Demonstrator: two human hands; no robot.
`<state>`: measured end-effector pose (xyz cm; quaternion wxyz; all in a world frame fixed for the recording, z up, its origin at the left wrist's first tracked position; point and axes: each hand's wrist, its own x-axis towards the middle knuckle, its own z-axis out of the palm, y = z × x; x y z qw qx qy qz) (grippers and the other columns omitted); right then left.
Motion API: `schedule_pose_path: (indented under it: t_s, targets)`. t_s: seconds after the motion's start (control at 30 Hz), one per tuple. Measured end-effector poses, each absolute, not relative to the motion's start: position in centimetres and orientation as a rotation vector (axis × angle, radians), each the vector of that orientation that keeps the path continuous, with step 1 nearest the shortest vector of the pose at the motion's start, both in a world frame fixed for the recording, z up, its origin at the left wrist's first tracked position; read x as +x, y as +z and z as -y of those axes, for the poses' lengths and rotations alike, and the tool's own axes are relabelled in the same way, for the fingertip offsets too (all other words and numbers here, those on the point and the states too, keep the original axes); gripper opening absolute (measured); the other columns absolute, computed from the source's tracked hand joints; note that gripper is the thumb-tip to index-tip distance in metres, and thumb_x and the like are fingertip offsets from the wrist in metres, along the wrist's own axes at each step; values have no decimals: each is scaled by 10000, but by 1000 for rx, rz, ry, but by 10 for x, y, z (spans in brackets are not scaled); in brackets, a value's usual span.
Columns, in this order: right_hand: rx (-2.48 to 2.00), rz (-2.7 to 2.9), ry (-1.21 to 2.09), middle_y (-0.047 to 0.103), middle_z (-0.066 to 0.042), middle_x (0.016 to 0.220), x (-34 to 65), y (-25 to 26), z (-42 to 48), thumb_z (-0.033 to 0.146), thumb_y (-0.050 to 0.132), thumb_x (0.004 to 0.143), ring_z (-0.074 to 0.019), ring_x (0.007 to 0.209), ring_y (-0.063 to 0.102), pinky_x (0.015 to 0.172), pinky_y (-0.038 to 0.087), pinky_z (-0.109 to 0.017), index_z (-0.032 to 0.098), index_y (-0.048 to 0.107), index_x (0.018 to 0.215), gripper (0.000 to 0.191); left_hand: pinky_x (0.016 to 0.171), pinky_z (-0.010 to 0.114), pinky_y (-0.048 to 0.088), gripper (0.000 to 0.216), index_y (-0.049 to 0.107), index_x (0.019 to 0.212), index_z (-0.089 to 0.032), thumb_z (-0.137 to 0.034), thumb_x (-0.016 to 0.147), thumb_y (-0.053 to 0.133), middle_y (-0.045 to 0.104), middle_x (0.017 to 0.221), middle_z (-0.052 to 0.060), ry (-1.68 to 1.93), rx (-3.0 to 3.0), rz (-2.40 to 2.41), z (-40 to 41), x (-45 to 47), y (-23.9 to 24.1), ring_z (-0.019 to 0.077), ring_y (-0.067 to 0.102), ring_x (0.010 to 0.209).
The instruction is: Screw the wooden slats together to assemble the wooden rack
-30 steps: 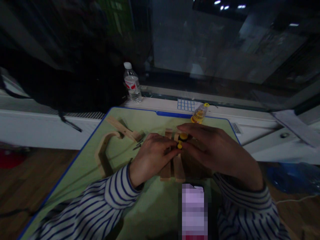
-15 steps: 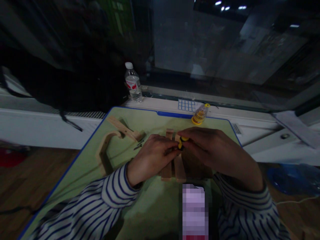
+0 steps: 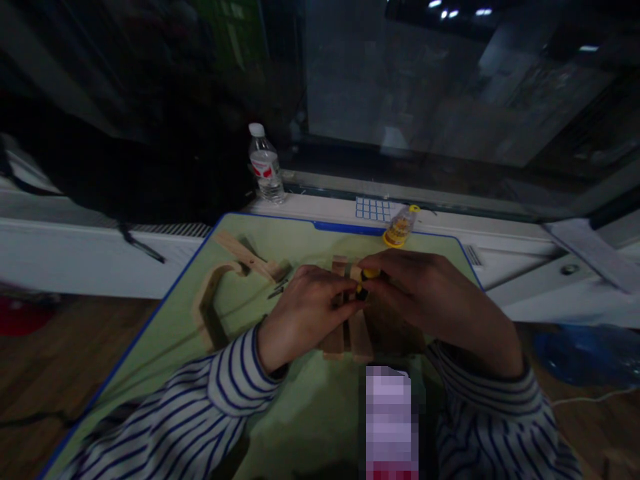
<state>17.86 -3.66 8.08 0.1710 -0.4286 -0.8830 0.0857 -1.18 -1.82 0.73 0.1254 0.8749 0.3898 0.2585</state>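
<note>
My left hand (image 3: 311, 313) and my right hand (image 3: 425, 293) meet over the middle of the table. Both have their fingers pinched on a small yellow-and-black piece (image 3: 371, 273), largely covered by fingertips. Its exact kind cannot be made out, nor whether it is one part or two. Beneath them lie two light wooden bars (image 3: 361, 337) side by side, close to a darker wooden block (image 3: 393, 330). Left of my left hand are several small dark screws (image 3: 278, 288), a curved wooden piece (image 3: 204, 300) and a flat wooden piece (image 3: 245, 257) with holes.
The light green table (image 3: 290, 413) has a blue rim. A glue bottle (image 3: 399, 228) stands at its far edge. On the sill are a water bottle (image 3: 267, 170) and a blue-gridded sheet (image 3: 373, 209). A phone with a blurred screen (image 3: 389, 420) lies in front.
Both hands stay in nearly the same place. The right fingers have shifted slightly, and a little more of the yellow-and-black piece shows.
</note>
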Motion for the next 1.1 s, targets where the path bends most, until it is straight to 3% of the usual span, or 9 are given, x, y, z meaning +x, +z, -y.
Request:
schedule_pose_path:
  t_s: [0.5, 0.77, 1.1]
  targets:
    - [-1248, 2496, 191, 707, -60, 1063, 178, 82, 37, 302, 498, 923, -217, 935, 667, 785, 513, -350, 184, 613, 1132, 266, 806, 369, 399, 177, 707, 965, -244, -349, 875, 595, 734, 874, -4, 751, 2524, -1142, 20, -10, 7, 191, 633, 828]
    - [-1141, 2505, 223, 623, -70, 1260, 180, 79, 39, 222, 513, 898, -191, 1110, 601, 940, 480, -330, 147, 526, 1275, 385, 706, 315, 420, 162, 690, 821, -198, -309, 880, 587, 699, 726, -7, 748, 2550, -1075, 17, -12, 9, 174, 619, 705]
    - [-1122, 2518, 279, 655, -57, 1217, 180, 76, 37, 198, 471, 922, -192, 1065, 627, 926, 491, -339, 158, 579, 1235, 333, 721, 288, 439, 143, 689, 888, -197, -258, 896, 560, 721, 853, 7, 676, 2495, -1033, 18, -12, 12, 171, 640, 778]
